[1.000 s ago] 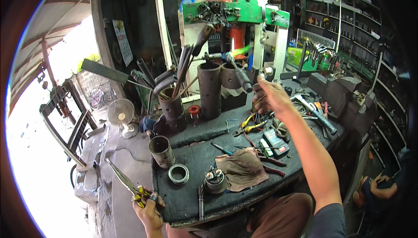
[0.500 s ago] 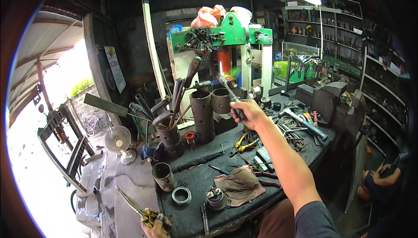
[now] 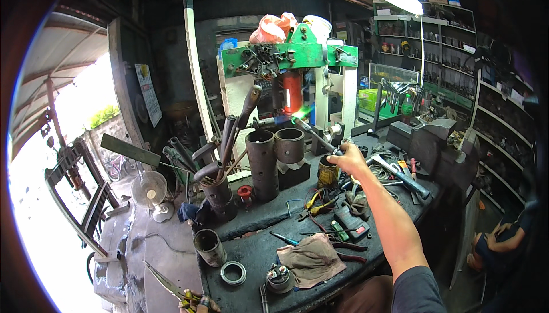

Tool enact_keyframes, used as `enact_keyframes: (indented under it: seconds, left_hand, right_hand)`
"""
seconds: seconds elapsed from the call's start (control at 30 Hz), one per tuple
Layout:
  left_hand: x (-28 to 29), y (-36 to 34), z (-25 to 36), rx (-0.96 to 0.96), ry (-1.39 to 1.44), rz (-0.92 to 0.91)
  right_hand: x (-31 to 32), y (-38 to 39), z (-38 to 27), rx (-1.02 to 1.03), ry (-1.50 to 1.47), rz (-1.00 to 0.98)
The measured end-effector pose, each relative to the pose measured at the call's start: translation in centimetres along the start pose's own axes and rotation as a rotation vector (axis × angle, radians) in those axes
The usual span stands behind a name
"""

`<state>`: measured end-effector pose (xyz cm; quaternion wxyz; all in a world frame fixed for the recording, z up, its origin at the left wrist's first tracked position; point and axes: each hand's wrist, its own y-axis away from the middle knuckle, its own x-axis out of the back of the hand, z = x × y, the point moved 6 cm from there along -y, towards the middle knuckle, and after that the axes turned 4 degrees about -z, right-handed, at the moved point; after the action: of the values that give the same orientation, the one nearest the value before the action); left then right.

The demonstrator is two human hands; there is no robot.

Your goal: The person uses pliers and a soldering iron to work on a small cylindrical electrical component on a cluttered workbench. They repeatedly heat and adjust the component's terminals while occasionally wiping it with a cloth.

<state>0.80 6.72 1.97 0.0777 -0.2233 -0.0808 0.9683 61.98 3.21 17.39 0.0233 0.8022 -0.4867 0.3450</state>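
My right hand (image 3: 347, 158) is stretched out over the bench, closed on the handle of a long rod-like metal tool (image 3: 314, 132). Its far end points up and left toward the press, where a blue-green glow shows; I cannot make out the tool's exact kind. Just under this hand stands a brownish can (image 3: 327, 174). At the bottom edge, my left hand (image 3: 207, 304), partly cut off, grips long-nosed pliers (image 3: 163, 278) with yellow handles, their jaws pointing up and left. Nearest to it on the bench are a metal ring (image 3: 233, 273) and a round part with terminals (image 3: 278, 279).
A green and white press frame (image 3: 311, 51) with a red cylinder (image 3: 292, 91) rises behind the bench. Metal tubes (image 3: 262, 167) and a tool-filled holder (image 3: 217, 190) stand at left. A rag (image 3: 311, 260) lies in front; a vise (image 3: 429, 141) sits right. Another person (image 3: 503, 238) is at far right.
My right hand has moved right and a little downward; the tool slants more to the left, and the brownish can now shows below. My left hand has sunk slightly out of view, still holding the pliers.
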Motion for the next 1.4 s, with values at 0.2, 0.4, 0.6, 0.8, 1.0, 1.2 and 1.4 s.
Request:
enact_keyframes:
  seconds: [0.2, 0.4, 0.6, 0.8, 1.0, 1.2, 1.4]
  left_hand:
    - [0.2, 0.2, -0.2, 0.005, 0.001, 0.004]
    - [0.1, 0.1, -0.2, 0.001, 0.011, -0.062]
    - [-0.2, 0.3, -0.1, 0.000, -0.049, -0.028]
    - [-0.2, 0.1, 0.3, -0.012, -0.011, -0.010]
    - [-0.2, 0.2, 0.1, -0.014, -0.017, -0.010]
    - [0.1, 0.1, -0.1, 0.011, -0.030, -0.042]
    - [0.0, 0.1, -0.4, -0.005, 0.020, -0.078]
  right_hand:
    - [2.1, 0.3, 2.0, -0.101, -0.180, -0.213]
    - [13.9, 3.1, -3.5, 0.196, 0.724, 0.061]
    - [13.4, 2.5, -9.9, 0.324, 1.226, -0.113]
    - [5.5, 0.9, -11.3, 0.312, 1.389, -0.286]
    - [3.5, -1.1, -9.7, 0.287, 1.344, -0.329]
    - [8.9, -1.1, -7.5, 0.069, 1.161, -0.317]
    - [16.3, 0.8, 0.1, 0.106, 0.614, -0.168]
